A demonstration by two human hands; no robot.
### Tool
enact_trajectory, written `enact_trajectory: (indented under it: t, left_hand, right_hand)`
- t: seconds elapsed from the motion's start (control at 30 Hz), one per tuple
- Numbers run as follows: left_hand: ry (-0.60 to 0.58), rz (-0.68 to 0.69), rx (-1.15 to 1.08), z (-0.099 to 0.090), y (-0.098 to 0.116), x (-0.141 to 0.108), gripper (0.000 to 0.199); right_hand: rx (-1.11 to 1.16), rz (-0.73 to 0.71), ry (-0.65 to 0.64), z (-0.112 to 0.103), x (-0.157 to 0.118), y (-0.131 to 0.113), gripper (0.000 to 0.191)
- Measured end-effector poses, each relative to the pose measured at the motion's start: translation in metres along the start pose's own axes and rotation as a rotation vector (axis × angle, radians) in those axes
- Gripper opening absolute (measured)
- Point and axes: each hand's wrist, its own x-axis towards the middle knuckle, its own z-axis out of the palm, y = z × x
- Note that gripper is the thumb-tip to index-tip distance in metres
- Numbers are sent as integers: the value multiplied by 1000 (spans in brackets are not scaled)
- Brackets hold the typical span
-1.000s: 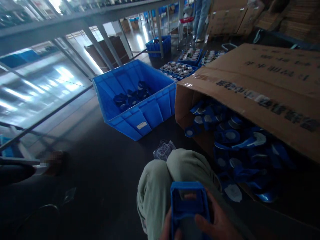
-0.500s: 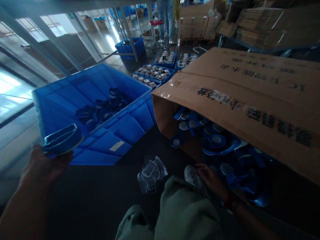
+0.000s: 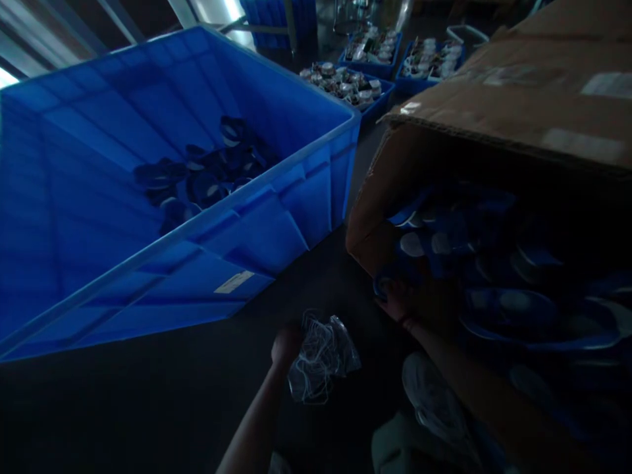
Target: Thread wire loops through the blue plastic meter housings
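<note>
My right hand [image 3: 397, 299] is at the carton's mouth, its fingers on the edge of a blue plastic part [image 3: 381, 282] in deep shadow. More blue parts with pale round spots [image 3: 513, 303] lie heaped in the cardboard carton [image 3: 553, 135]. My left hand [image 3: 286, 345] is low over the dark floor, against the left side of a clear plastic bag [image 3: 326, 359] with thin white cords. Its fingers are hidden, and I see no blue part in it. Left of the bag stands a big blue bin [image 3: 291, 197] holding a small pile of similar blue parts [image 3: 207, 178].
Blue trays [image 3: 372, 66] of round white-topped pieces with wires stand behind, between bin and carton. Another blue crate [image 3: 281, 23] is beyond, by a metal frame leg [image 3: 290, 26]. My shoe [image 3: 434, 395] is close below the carton's mouth.
My left hand has come from the bin's rim down to the bag, and the blue part it held is gone from it. My right hand reached forward to a blue part. The view tilted down.
</note>
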Motion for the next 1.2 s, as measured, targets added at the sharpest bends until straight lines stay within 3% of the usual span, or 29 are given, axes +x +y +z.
enact_trajectory:
  t: [0.07,0.17,0.3,0.4,0.5,0.6,0.7,0.77,0.87,0.97,1.03,1.13,1.2]
  left_hand:
    - [-19,-13,-68,4,-9,5,20]
    - [12,18,-210,-10,-17,-4,21]
    - [87,129,-411,-43,-9,-42,25]
    - [135,226,-519,-74,4,-86,31]
    - [213,280,-554,-110,15,-144,39]
    - [292,317,-537,-143,22,-216,42]
    - [355,321,-510,-165,28,-292,42]
    - [412,323,-473,-169,30,-339,40]
    - [473,352,-416,-159,31,-396,38]
    - [459,370,-419,-137,27,-436,36]
    - [439,367,-455,-120,23,-454,35]
    - [406,373,-503,-94,17,-474,31]
    - [357,428,-504,-78,15,-485,27]
  right_hand:
    - [-51,-31,-25,-1,0,-2,23]
    - [-68,-61,-17,-14,-11,-7,21]
    - [8,-111,30,-58,-45,-26,29]
    - [112,-194,43,-116,-91,-50,32]
    - [268,-329,21,-196,-153,-82,32]
    - [410,-638,-93,-274,-223,-116,25]
    - [340,-1011,-174,-317,-283,-143,36]
    - [313,-1156,-206,-316,-313,-153,36]
    - [182,-1247,-223,-279,-345,-156,22]
    - [44,-1301,-83,-233,-365,-146,25]
    - [71,-1271,-25,-216,-372,-139,28]
    - [181,-1272,-121,-222,-376,-132,19]
    - [313,-1207,-166,-238,-377,-132,32]
